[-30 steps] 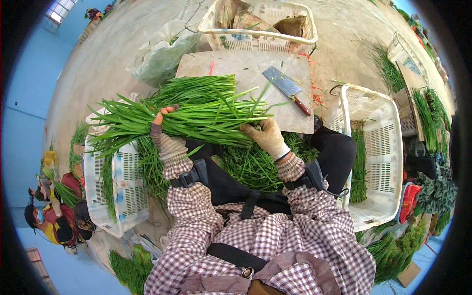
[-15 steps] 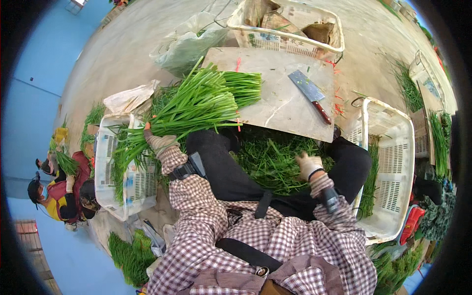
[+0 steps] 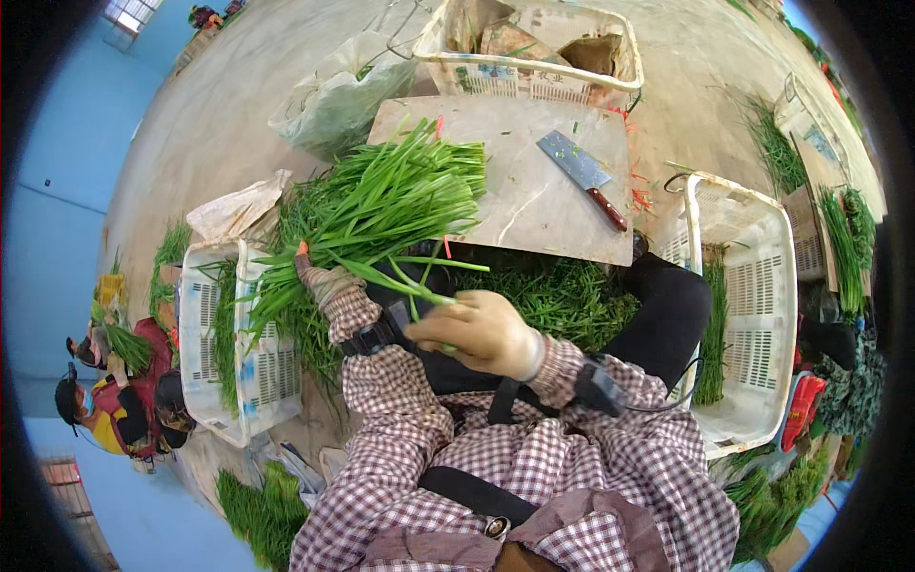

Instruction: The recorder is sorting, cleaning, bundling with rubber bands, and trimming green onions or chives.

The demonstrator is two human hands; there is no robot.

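Observation:
A large bunch of long green chives (image 3: 400, 195) rests across my left forearm and the near-left part of a board. My left hand (image 3: 304, 250) is wrapped round its lower end; most of its fingers are hidden under the leaves. In front of my lap, my gloved right hand (image 3: 477, 334) pinches a few loose chive stalks (image 3: 410, 283) beside the bunch. Its fingers are slightly blurred. A cleaver (image 3: 577, 164) with a brown handle lies on the board (image 3: 534, 214), to the right of the bunch.
White plastic crates stand at my left (image 3: 243, 353) and right (image 3: 753, 353), both with greens inside. Another crate (image 3: 534, 81) holds sacking beyond the board. Trimmed leaves (image 3: 543, 305) are heaped between my legs. A co-worker (image 3: 119, 400) sits at far left.
My right hand has come up and left from the leaf heap to the bunch and now pinches a few stalks. The left hand still holds the bunch. The view has shifted slightly.

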